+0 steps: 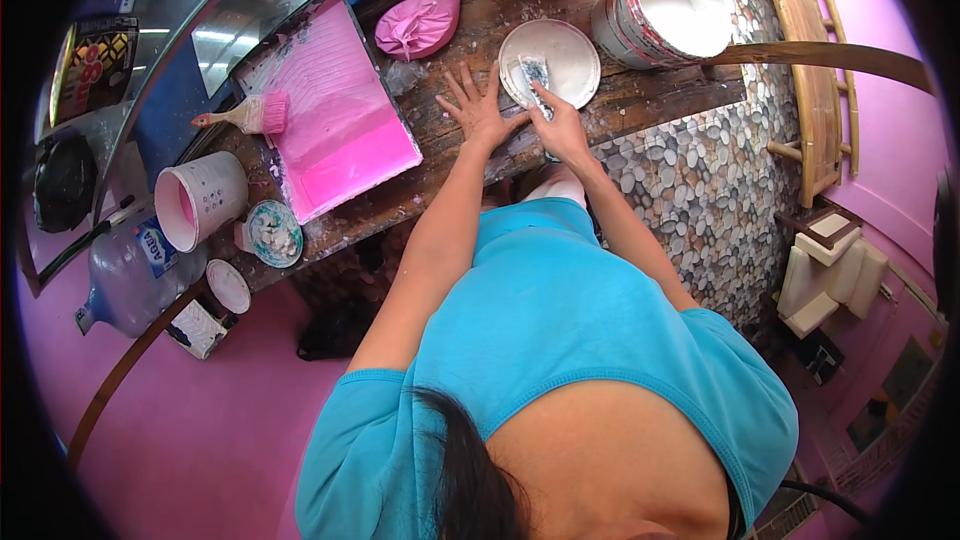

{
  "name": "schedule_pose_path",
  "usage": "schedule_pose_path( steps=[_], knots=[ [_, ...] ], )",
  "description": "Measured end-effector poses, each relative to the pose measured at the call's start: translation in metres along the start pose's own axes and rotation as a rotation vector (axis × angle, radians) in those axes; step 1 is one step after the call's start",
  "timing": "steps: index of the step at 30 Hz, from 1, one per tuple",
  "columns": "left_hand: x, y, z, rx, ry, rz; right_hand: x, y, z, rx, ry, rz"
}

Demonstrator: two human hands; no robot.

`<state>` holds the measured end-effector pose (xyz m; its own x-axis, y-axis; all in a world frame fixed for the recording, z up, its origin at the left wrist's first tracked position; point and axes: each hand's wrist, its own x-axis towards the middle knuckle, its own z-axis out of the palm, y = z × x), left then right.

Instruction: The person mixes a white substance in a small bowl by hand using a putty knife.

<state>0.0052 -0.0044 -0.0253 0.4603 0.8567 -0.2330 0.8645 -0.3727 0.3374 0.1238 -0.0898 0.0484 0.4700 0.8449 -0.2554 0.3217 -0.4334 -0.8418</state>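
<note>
Dark hair and a turquoise top lie nearest the camera, with the work at twelve o'clock beyond them. On the wooden table, a scraper sits over the left part of a round white lid, its blade pointing just short of twelve. The right hand, at the lid's six o'clock, grips the scraper with the forefinger laid along it, which should steer well; the other fingers are mostly hidden. The left hand lies at eight o'clock, fingers spread; whether it touches the rim cannot be told. Bracing the rim there would likely stop skidding. Low, even blade pressure should keep white paste from flicking toward the pink tray at nine o'clock or the white bucket at two.
</note>
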Motion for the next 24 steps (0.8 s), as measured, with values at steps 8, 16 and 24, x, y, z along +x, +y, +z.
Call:
schedule_pose_path(
  steps=[8, 16, 24],
  knots=[
    [-0.002, 0.005, -0.006, -0.036, -0.01, -0.003, 0.003, -0.018, -0.057, -0.293, -0.169, -0.048],
    [-0.002, 0.006, -0.009, -0.038, -0.016, -0.004, 0.04, -0.009, -0.054, -0.401, -0.289, -0.18],
    [-0.004, 0.001, -0.008, -0.136, 0.025, 0.027, 0.029, -0.003, -0.075, -0.362, -0.265, -0.218]
  ],
)
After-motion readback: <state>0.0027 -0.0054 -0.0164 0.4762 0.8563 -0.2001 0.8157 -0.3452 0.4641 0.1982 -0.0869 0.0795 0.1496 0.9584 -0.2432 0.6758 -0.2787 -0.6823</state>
